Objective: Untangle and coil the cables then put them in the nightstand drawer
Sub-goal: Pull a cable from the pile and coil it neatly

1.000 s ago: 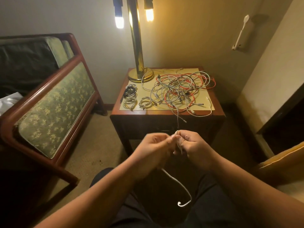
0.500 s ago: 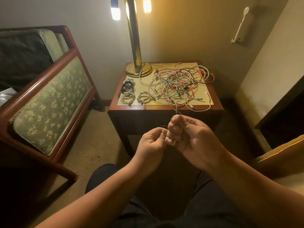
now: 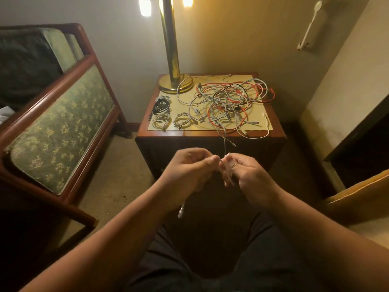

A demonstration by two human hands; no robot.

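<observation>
White cable (image 3: 181,209) pinched by left hand (image 3: 188,170) and right hand (image 3: 247,175).

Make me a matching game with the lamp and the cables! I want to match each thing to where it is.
Things:
1. lamp
2. black coil
3. red cable
4. dangling white cable

Places:
A. in the big tangle on the table
B. between the left hand and right hand
C. back left corner of the nightstand
D. left side of the mat

Pairs: 1-C, 2-D, 3-A, 4-B
</observation>
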